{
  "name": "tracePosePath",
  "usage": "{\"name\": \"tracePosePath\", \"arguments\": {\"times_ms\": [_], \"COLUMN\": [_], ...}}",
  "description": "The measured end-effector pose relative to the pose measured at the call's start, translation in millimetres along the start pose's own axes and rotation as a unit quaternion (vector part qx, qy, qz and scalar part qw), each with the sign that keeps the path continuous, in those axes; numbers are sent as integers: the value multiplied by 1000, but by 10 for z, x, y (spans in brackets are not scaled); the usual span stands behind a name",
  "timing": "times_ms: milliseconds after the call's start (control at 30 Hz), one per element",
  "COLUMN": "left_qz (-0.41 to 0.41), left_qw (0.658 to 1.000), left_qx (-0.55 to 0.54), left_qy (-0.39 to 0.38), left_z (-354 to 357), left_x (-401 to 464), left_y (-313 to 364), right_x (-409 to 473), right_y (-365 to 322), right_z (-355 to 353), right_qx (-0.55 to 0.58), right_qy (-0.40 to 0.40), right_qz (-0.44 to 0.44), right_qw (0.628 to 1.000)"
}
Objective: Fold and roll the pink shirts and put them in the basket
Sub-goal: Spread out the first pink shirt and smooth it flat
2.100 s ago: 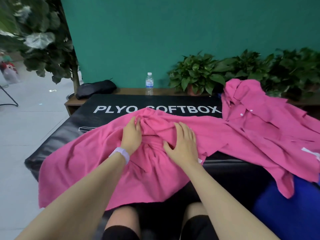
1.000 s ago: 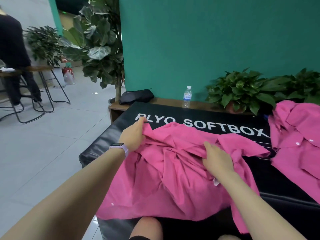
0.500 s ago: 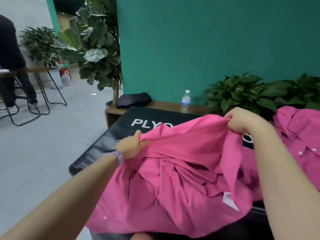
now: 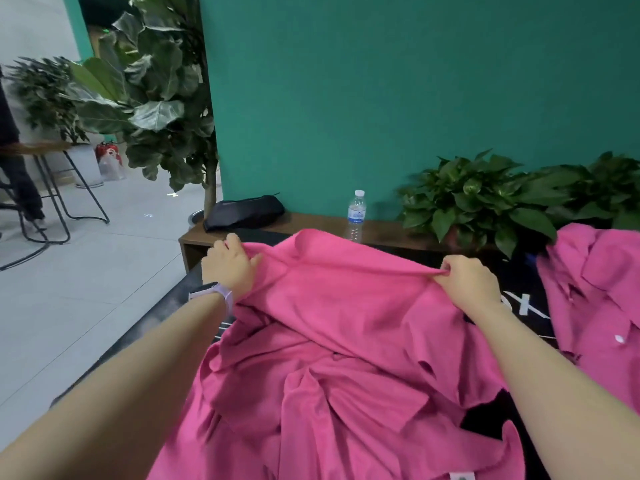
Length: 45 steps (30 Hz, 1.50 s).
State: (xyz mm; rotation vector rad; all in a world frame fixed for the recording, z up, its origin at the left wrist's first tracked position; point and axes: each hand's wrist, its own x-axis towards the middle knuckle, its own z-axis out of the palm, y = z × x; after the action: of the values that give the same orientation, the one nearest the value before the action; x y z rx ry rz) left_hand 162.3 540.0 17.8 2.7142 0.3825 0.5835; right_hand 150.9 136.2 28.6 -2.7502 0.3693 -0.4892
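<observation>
Pink shirt: now lifted taut between my left hand and right hand, both pinching its edge; ready for spreading.

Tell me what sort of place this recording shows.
Probably an indoor lounge or studio corner, not a home: a teal partition wall, a wooden ledge with potted plants and a water bottle, and a black padded box serving as the folding surface.

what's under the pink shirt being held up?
Under the pink shirt, gripped by the left hand and the right hand, black padded surface shows through a gap and beside it. Anything else beneath is covered by fabric.
</observation>
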Motion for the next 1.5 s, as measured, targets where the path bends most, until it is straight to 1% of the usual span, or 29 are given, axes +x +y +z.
{"name": "tracePosePath", "arguments": {"times_ms": [33,67,100,133,167,200,267,300,367,500,533,567,600,667,700,767,833,900,933,1000,1067,1167,1233,1267,1333,1367,1400,1433,1500], "left_qz": [-38,-45,-6,56,116,149,154,150,148,153,153,155,157,164,162,154,158,169,179,211,218,166,105,87,102,125,146,164,209], "left_qw": [999,998,998,996,991,985,971,968,969,964,963,963,962,957,953,946,949,961,965,967,967,969,965,964,957,947,934,924,916], "left_qx": [27,39,49,66,70,67,74,72,61,46,42,42,48,70,85,98,87,60,52,45,22,16,27,22,-27,-64,-95,-116,-133], "left_qy": [7,16,29,31,8,-49,-165,-188,-187,-211,-216,-217,-218,-229,-240,-266,-257,-209,-183,-139,-132,-185,-237,-251,-271,-289,-310,-325,-315], "left_z": [58,121,208,324,471,621,908,1018,1132,1221,1232,1243,1246,1241,1222,1174,1165,1168,1162,1132,1090,1036,992,981,994,1014,1043,1079,1201], "left_x": [-36,-86,-143,-215,-326,-457,-642,-663,-629,-495,-482,-478,-471,-429,-412,-389,-393,-453,-480,-507,-530,-502,-433,-400,-368,-374,-395,-423,-471], "left_y": [111,258,426,593,738,849,916,887,821,801,794,791,791,812,830,857,854,827,821,821,822,875,1018,1128,1411,1574,1733,1876,2037], "right_x": [49,86,120,130,120,90,55,69,157,191,137,74,-4,-240,-404,-781,-1168,-1378,-1400,-1360,-1319,-1228,-1108,-1029,-891,-829,-748,-655,-465], "right_y": [41,59,70,62,53,50,80,92,91,90,58,17,-33,-164,-231,-329,-334,-233,-164,0,146,335,431,483,531,535,551,562,567], "right_z": [97,213,349,494,642,771,934,953,909,676,561,422,269,-65,-210,-403,-445,-339,-291,-246,-270,-404,-534,-586,-647,-655,-647,-628,-552], "right_qx": [45,101,148,177,183,166,139,147,157,161,165,171,173,144,124,60,-49,-129,-137,-112,-82,-55,-65,-55,13,56,90,120,160], "right_qy": [-24,-49,-63,-66,-56,-37,-2,0,-33,-161,-171,-161,-134,-75,-63,-87,-125,-149,-146,-128,-118,-145,-186,-217,-271,-277,-258,-221,-133], "right_qz": [40,79,111,128,130,117,83,73,62,36,26,7,-24,-100,-130,-164,-166,-152,-133,-92,-62,-30,-7,7,42,54,56,55,49], "right_qw": [998,990,981,974,973,979,987,987,985,973,971,972,975,982,982,981,977,969,971,981,988,987,980,975,962,958,960,966,977]}}
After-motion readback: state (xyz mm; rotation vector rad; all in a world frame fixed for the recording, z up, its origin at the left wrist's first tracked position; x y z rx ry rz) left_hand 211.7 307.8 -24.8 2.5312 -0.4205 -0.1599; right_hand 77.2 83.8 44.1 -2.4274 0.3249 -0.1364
